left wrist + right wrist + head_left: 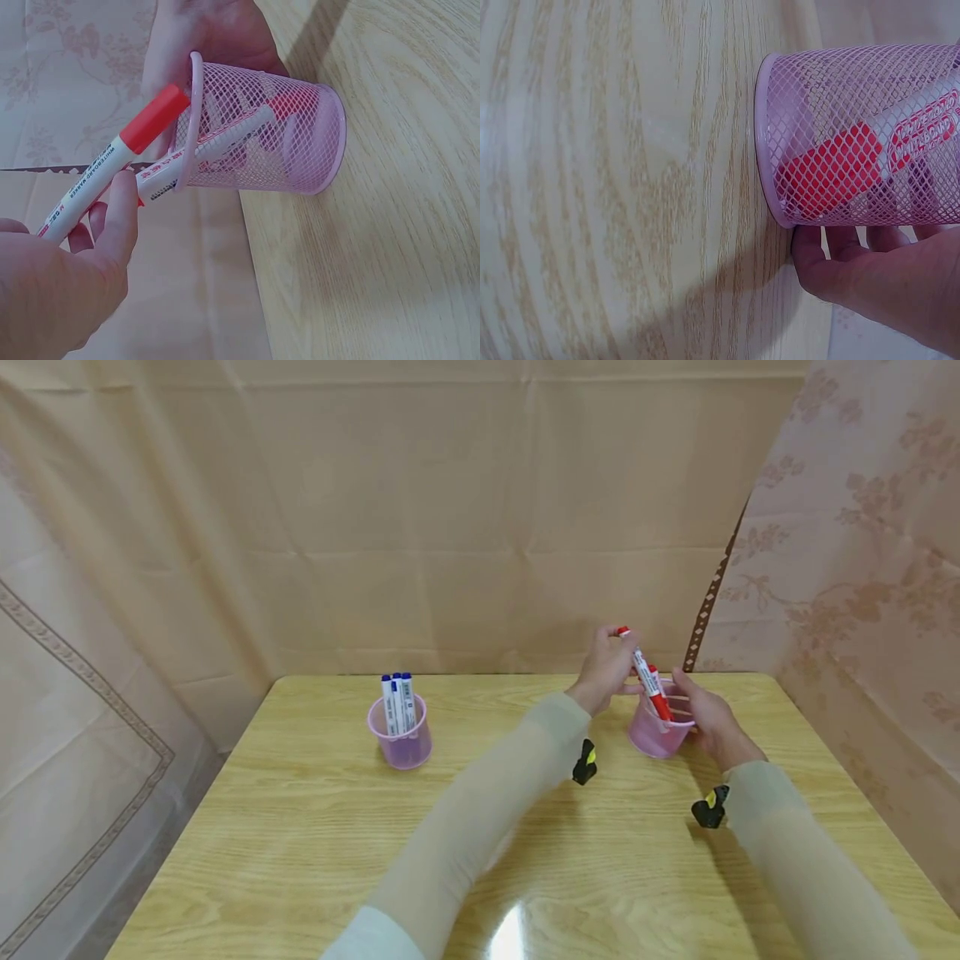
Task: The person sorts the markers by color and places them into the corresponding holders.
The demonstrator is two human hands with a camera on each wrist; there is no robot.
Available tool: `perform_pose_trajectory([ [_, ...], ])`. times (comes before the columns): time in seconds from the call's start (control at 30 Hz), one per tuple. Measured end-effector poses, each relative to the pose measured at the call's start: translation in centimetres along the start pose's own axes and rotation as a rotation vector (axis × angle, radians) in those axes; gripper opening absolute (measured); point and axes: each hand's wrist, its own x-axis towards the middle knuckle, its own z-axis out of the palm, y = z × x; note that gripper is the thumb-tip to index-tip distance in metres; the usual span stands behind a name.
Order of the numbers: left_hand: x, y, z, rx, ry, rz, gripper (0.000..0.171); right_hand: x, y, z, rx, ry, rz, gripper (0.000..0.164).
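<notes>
My left hand pinches a red-capped whiteboard marker, its red cap slanting down at the mouth of a pink mesh pen cup. A second red marker leans inside this cup, cap end near the bottom, as the right wrist view also shows through the mesh. Around the cup's right side curls my right hand, its thumb at the rim and its other fingers behind the mesh. The cup stands upright on the table.
Toward the left of the wooden table stands another pink mesh cup with several blue-capped markers upright in it. A beige curtain hangs along the back edge, and a flowered cloth on the right.
</notes>
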Motion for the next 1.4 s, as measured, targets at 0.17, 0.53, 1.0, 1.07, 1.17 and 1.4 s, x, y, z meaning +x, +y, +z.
perform_pose_trajectory([
  [0.17,0.0,-0.2,-0.1,-0.002,0.025,0.011,0.032,-0.1,-0.1,0.0,0.005,0.009,0.009,0.100],
  [0.53,0.2,-0.6,-0.1,-0.032,0.018,0.022,0.023,-0.1,0.0,-0.2,-0.001,-0.005,0.009,0.093],
  [1.0,0.3,-1.1,-0.4,-0.011,-0.009,0.030,0.017,0.0,0.2,-0.3,-0.005,-0.003,-0.006,0.094],
  [1.07,0.3,-1.2,-0.5,-0.007,-0.012,0.029,0.017,0.0,0.1,-0.2,-0.008,-0.004,-0.007,0.094],
  [1.17,0.3,-1.2,-0.5,-0.012,-0.019,0.033,0.018,0.0,0.1,-0.1,-0.008,-0.006,-0.009,0.096],
  [1.4,0.4,-1.3,-0.6,-0.020,-0.037,0.035,0.021,-0.2,0.0,-0.1,-0.008,-0.004,-0.014,0.096],
])
